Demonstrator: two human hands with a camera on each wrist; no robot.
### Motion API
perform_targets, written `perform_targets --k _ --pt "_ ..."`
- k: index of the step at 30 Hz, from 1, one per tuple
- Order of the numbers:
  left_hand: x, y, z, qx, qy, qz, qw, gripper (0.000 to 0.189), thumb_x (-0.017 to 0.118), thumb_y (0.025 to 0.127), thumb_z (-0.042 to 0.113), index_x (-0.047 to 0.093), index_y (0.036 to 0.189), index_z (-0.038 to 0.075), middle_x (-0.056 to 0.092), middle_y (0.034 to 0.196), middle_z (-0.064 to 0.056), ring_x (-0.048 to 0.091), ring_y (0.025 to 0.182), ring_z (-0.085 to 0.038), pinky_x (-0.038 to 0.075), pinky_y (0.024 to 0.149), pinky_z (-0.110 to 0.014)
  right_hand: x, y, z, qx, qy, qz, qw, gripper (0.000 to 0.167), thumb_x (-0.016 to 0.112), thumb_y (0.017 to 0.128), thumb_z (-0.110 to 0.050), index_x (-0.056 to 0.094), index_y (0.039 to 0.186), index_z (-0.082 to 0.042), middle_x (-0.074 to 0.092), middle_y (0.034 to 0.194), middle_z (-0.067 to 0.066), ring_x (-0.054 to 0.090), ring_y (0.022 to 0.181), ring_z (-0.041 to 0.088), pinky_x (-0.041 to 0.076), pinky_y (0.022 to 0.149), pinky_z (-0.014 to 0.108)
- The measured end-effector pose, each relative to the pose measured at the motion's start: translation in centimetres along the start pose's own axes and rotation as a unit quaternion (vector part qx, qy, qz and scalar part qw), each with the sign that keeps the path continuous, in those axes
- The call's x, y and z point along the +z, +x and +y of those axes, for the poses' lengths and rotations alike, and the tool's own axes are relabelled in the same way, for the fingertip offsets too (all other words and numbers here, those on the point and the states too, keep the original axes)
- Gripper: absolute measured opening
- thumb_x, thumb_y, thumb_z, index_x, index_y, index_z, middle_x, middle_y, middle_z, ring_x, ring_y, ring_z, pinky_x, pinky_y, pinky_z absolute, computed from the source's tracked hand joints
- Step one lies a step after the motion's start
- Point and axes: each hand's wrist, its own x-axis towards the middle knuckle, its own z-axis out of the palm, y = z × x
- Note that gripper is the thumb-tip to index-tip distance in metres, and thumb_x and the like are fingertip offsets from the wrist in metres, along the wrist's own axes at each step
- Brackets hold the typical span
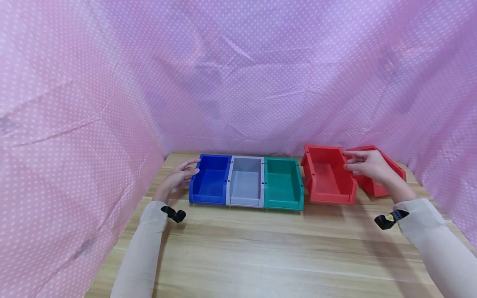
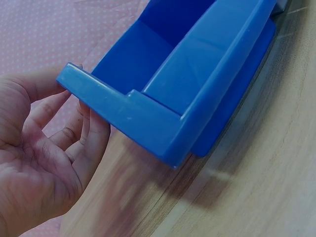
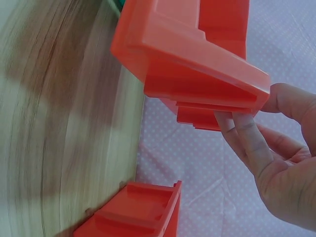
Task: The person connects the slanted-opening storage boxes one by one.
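Note:
Three storage bins stand side by side on the wooden table: a blue bin, a grey bin and a green bin. My left hand pinches the blue bin's left wall, thumb over the rim and fingers against the outside, as the left wrist view shows on the blue bin. To the right of the green bin, my right hand grips a red bin by its right wall. That red bin is held raised and tilted in the right wrist view, fingers under its side ledge.
A second red bin lies tipped behind my right hand, near the table's right side. Pink dotted cloth hangs behind and along both sides of the table. The bare wood of the table runs in front of the bins.

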Motion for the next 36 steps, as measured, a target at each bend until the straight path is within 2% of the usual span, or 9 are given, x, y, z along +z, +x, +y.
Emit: perform_targets --k 9,15,18,25,29,33,36 --pt "0.1 -0.1 0.0 -0.004 -0.012 -0.002 0.9999 0.061 0.06 0.105 0.027 0.033 0.159 0.023 0.04 0.152 -0.018 0.053 0.118 -0.021 0.055 0.087 -0.031 0.2 0.1 -0.2 0.002 -0.004 0.0 1.0 0.063 0.071 0.096 -0.013 0.043 0.149 0.008 0.072 0.111 0.011 0.066 0.08 -0.004 0.06 0.072 0.024" --pt "0.1 -0.2 0.0 0.0 -0.008 0.0 1.0 0.059 0.059 0.105 0.025 0.035 0.159 0.024 0.046 0.143 -0.01 0.054 0.108 -0.014 0.055 0.085 -0.03 0.4 0.3 -0.1 0.007 -0.007 0.001 1.0 0.063 0.072 0.096 -0.015 0.045 0.15 0.005 0.071 0.105 0.004 0.065 0.079 -0.002 0.06 0.072 0.024" --pt "0.1 -0.3 0.0 -0.002 -0.005 0.001 1.0 0.059 0.059 0.105 0.025 0.035 0.159 0.025 0.048 0.14 -0.007 0.055 0.109 -0.014 0.055 0.086 -0.031 0.5 0.3 0.0 0.015 -0.009 0.0 0.9998 0.063 0.071 0.096 -0.016 0.045 0.15 0.004 0.071 0.106 0.005 0.065 0.08 -0.001 0.06 0.073 0.024" --pt "0.2 -0.5 0.0 -0.007 -0.006 0.002 1.0 0.061 0.056 0.106 0.024 0.031 0.161 0.024 0.044 0.147 -0.011 0.053 0.119 -0.018 0.054 0.09 -0.032 0.8 0.4 0.4 0.014 -0.016 -0.009 0.9997 0.066 0.071 0.097 -0.018 0.042 0.151 0.004 0.066 0.123 0.026 0.064 0.083 -0.004 0.059 0.075 0.023" --pt "0.4 -0.7 0.3 -0.013 -0.012 0.0 0.9998 0.061 0.054 0.107 0.022 0.028 0.162 0.022 0.043 0.146 -0.011 0.053 0.118 -0.019 0.054 0.09 -0.032 0.8 0.4 0.4 0.02 -0.023 -0.006 0.9995 0.065 0.07 0.097 -0.02 0.043 0.151 0.003 0.066 0.124 0.025 0.065 0.083 -0.003 0.059 0.076 0.023" --pt "0.7 -1.5 1.5 -0.018 -0.018 -0.005 0.9997 0.061 0.055 0.106 0.018 0.028 0.162 0.018 0.045 0.142 -0.01 0.054 0.114 -0.018 0.055 0.088 -0.032 0.7 0.4 0.1 0.019 -0.028 -0.002 0.9994 0.063 0.071 0.097 -0.019 0.045 0.15 0.002 0.067 0.121 0.023 0.065 0.083 -0.001 0.059 0.074 0.024" --pt "0.6 -1.2 1.2 -0.014 -0.015 -0.001 0.9998 0.061 0.057 0.106 0.021 0.03 0.161 0.02 0.047 0.137 -0.006 0.055 0.11 -0.015 0.055 0.087 -0.032 0.6 0.5 -0.1 0.018 -0.028 -0.003 0.9995 0.064 0.071 0.096 -0.019 0.045 0.15 0.003 0.066 0.121 0.025 0.065 0.084 0.001 0.06 0.074 0.025"
